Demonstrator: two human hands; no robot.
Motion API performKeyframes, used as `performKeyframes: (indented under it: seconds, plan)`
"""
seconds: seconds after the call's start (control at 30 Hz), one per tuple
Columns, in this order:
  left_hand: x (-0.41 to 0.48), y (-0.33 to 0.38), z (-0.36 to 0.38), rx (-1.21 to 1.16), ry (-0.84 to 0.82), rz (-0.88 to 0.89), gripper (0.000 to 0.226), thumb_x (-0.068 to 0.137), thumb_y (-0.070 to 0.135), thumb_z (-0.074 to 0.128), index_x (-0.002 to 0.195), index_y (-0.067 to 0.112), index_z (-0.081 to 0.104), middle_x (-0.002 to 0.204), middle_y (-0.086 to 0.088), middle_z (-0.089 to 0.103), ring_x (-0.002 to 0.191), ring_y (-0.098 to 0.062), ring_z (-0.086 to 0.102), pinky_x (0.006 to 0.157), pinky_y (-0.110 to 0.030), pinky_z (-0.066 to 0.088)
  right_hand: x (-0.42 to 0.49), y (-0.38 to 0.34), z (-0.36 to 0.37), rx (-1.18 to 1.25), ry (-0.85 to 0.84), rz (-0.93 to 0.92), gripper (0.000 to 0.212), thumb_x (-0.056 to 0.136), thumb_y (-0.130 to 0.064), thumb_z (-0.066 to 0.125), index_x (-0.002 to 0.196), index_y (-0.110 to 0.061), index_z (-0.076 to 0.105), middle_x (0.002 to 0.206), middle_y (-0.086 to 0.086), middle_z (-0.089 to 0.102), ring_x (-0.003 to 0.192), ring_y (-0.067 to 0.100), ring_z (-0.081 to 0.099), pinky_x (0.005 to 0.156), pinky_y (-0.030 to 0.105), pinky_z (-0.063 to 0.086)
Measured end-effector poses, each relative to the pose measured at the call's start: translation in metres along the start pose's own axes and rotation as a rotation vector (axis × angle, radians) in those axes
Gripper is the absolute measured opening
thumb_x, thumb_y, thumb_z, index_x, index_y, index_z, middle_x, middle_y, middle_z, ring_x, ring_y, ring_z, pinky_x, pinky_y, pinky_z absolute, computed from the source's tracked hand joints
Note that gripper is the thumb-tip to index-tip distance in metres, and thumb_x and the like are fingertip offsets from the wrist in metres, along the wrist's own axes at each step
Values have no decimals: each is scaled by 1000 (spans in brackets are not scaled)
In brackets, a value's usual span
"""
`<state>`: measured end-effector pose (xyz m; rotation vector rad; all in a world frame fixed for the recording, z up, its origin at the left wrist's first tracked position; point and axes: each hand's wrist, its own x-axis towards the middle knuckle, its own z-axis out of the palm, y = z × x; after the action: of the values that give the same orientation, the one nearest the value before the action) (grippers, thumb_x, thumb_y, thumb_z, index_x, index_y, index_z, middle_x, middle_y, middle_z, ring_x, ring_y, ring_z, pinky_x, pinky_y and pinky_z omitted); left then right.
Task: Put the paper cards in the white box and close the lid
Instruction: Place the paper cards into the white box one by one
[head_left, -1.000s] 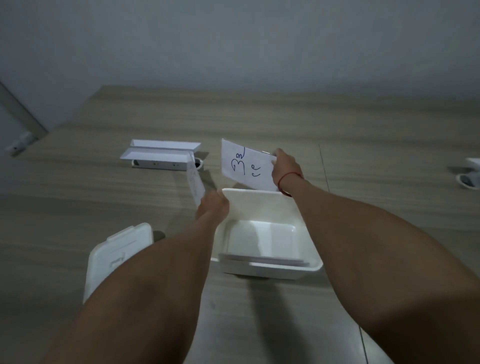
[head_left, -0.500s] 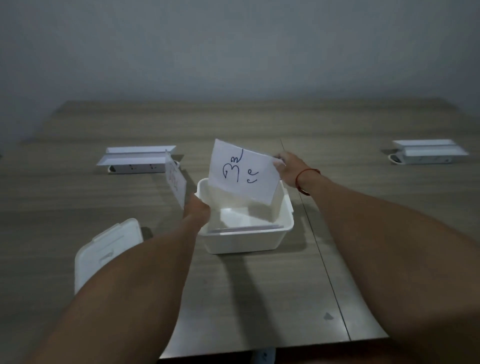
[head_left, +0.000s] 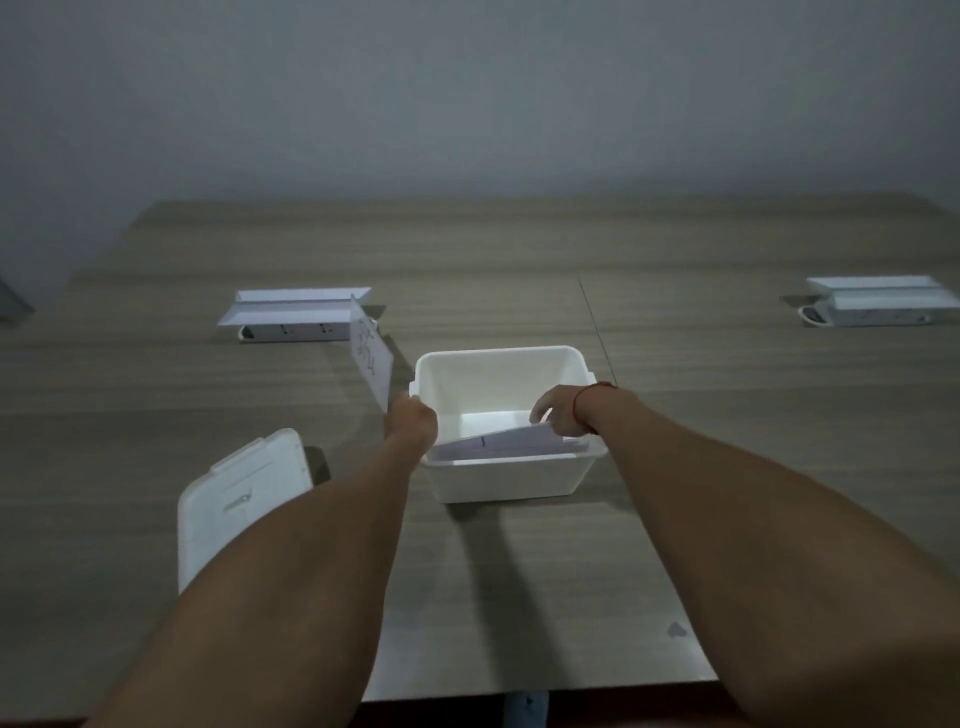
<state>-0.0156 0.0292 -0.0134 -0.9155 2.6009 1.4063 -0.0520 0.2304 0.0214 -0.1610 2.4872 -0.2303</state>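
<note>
- The card (head_left: 506, 444) that the right hand (head_left: 558, 413) held up above the box (head_left: 498, 467) half a second ago now lies tilted inside it, against the near wall, fingers still pinching its right end.
- The right wrist, with a red string (head_left: 587, 402), dips over the box's right rim.
- The left hand (head_left: 413, 421) sits at the box's left rim, pinching a second card (head_left: 371, 358) upright.
- The lid (head_left: 234, 499) lies flat beside the left forearm.

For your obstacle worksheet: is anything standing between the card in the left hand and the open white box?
Nothing visible. The card in the left hand is beside the open box; the lid lies on the table, off to the left.
</note>
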Motion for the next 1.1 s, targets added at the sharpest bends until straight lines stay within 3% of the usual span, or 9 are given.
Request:
performKeyframes:
  seconds: [0.1,0.23,0.37,0.57,0.7,0.8,0.93,1.1]
  plan:
    - [3,2,-4,21,30,-37,48,101,26,29,131,-5,51,136,-26,52,126,-40,50,104,-41,41,0,-6,-12,59,172,-24,41,89,-1,43,119,-19,65,132,5,59,119,27,59,104,35,47]
    - [25,11,-16,8,83,-56,52,98,34,35,133,-3,49,135,-26,54,122,-41,54,98,-42,45,24,-19,-27,136,400,-62,30,91,-18,56,121,-16,61,134,8,57,122,28,55,103,33,45]
    - [56,23,-24,67,127,-93,53,97,35,38,135,-2,47,136,-25,53,124,-40,52,98,-40,45,55,-32,-27,72,377,-104,39,89,-22,62,127,-22,56,138,5,54,130,27,49,105,35,38]
    - [105,38,-20,143,152,-156,55,96,36,44,138,-1,42,140,-22,49,127,-38,50,99,-40,44,97,-39,-23,51,381,-217,28,88,-27,61,116,-26,66,126,1,65,122,24,56,102,36,39]
    - [136,42,-18,183,150,-174,55,93,35,50,135,0,46,137,-20,53,123,-37,55,95,-40,48,109,-42,-26,53,421,-293,34,91,-30,58,124,-25,62,132,2,63,125,24,54,105,35,36]
    - [148,41,-12,216,142,-194,50,91,22,54,133,-2,48,136,-20,56,122,-36,58,95,-41,50,112,-42,-26,39,443,-317,39,93,-31,55,131,-25,56,138,0,58,129,21,52,106,33,31]
    - [145,34,-7,346,132,-168,41,87,5,59,127,-7,54,133,-23,57,123,-37,57,95,-41,50,112,-42,-28,26,419,-317,36,93,-29,54,128,-24,58,136,0,60,128,21,52,107,35,31]
    - [131,38,-23,406,186,-63,40,89,6,59,127,-4,54,132,-22,58,124,-37,57,96,-41,50,104,-44,-32,-57,384,-220,33,95,-27,49,127,-25,56,134,3,59,127,25,50,105,38,32]
